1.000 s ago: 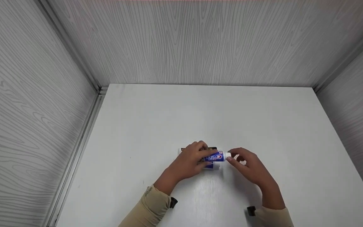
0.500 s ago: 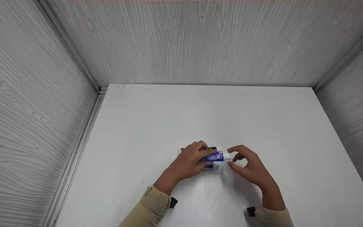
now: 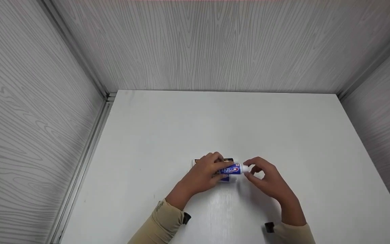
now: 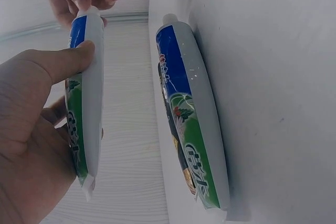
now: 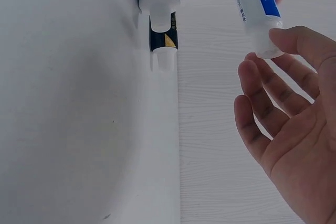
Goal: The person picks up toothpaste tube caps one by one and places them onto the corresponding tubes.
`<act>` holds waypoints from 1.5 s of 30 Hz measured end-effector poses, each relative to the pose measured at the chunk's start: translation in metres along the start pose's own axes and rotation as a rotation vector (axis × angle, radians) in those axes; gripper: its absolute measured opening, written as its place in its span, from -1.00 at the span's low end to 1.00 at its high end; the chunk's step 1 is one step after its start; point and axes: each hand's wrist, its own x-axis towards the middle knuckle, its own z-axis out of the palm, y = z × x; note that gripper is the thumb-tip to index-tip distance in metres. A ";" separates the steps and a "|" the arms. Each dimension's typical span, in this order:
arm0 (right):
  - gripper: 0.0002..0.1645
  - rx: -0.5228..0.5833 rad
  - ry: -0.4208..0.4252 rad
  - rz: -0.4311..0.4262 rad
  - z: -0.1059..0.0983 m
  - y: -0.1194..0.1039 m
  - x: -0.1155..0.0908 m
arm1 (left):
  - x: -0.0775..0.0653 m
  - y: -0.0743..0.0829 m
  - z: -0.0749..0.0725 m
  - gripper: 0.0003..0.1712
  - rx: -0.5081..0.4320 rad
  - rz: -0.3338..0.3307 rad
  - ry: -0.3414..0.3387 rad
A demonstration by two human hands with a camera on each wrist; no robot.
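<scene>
My left hand [image 3: 200,173] grips a blue, green and white toothpaste tube [image 3: 233,169] above the table, with its cap end facing right. In the left wrist view the thumb presses on the front of the tube. At the white cap [image 3: 245,168], the thumb and forefinger of my right hand [image 3: 269,181] pinch from either side. The right wrist view shows that thumb on the cap [image 5: 266,40], the other fingers loosely bent. Under the held tube lies a second, matching toothpaste tube [image 4: 197,119], partly hidden from the head view by my left hand.
Beside the matching tube lies a black and gold tube with a white cap [image 5: 165,59]. All this is near the front middle of a white table [image 3: 168,118]. Grey wood-grain panels [image 3: 195,47] enclose its back and sides.
Half a second ago the right thumb and forefinger were spread apart around the cap; now they have closed on it again. The left hand and its tube have hardly moved.
</scene>
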 end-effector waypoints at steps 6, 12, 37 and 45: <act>-0.73 -0.005 -0.021 0.036 0.001 0.003 0.001 | 0.000 0.001 0.000 -0.45 0.008 0.002 -0.003; -0.81 0.006 -0.028 0.063 -0.001 0.004 0.001 | 0.001 0.002 0.000 -0.45 0.000 0.015 0.003; -0.68 -0.002 -0.014 0.167 -0.007 0.001 0.001 | 0.002 0.004 0.001 -0.44 -0.017 0.011 0.002; -0.77 -0.018 0.051 -0.008 -0.008 0.000 -0.002 | 0.001 0.003 0.001 -0.43 -0.025 -0.014 -0.020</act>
